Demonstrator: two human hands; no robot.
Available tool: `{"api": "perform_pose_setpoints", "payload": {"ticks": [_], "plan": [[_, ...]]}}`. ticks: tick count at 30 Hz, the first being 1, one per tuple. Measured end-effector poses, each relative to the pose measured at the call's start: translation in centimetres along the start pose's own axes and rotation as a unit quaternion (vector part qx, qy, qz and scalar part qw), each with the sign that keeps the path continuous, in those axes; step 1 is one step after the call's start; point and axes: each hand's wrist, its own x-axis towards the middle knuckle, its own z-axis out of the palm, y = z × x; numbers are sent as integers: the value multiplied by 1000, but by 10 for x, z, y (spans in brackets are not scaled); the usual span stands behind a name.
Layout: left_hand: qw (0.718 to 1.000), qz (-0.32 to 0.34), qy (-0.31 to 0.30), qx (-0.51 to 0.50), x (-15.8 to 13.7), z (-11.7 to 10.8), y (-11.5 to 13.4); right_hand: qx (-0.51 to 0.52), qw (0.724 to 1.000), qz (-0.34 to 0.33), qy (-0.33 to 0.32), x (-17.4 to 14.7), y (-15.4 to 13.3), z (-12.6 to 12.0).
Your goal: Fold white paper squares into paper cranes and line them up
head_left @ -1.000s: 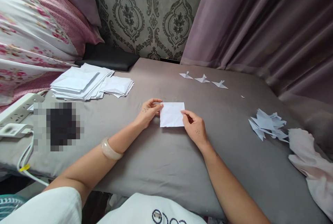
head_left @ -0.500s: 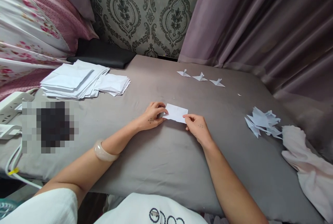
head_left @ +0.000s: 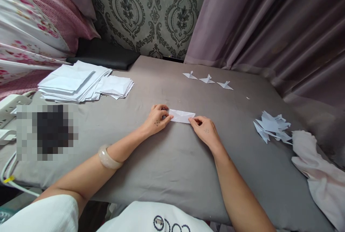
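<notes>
A white sheet of paper (head_left: pixel 182 116), creased and folded into a narrow strip, is held between my two hands over the grey cloth surface. My left hand (head_left: pixel 158 118) pinches its left end, thumb in front and fingers curled behind. At the right end, my right hand (head_left: pixel 204 128) grips the lower corner between thumb and fingertips. Beyond the hands stand three folded paper birds (head_left: pixel 207 79) in a row. More folded paper birds (head_left: pixel 273 126) lie heaped to the right.
Stacks of white paper, one larger (head_left: pixel 67 81) and one smaller (head_left: pixel 116 86), lie at the back left. A power strip (head_left: pixel 10 111) with cables sits at the left edge, near a blurred dark patch. A pale pink cloth (head_left: pixel 315 171) lies at the right. Curtains (head_left: pixel 237 19) hang behind.
The paper between my hands has gone from a taller rectangle to a narrower strip, its near edge folded up. Both hands stay at its ends, barely shifted.
</notes>
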Motion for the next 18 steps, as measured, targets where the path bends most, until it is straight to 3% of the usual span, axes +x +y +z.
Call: {"api": "perform_pose_setpoints", "payload": {"ticks": [7, 18], "plan": [[999, 8, 33, 33, 6, 10, -4, -101, 994, 25, 47, -2, -8, 13], [994, 53, 36, 88, 6, 12, -16, -176, 984, 18, 24, -6, -14, 13]]}}
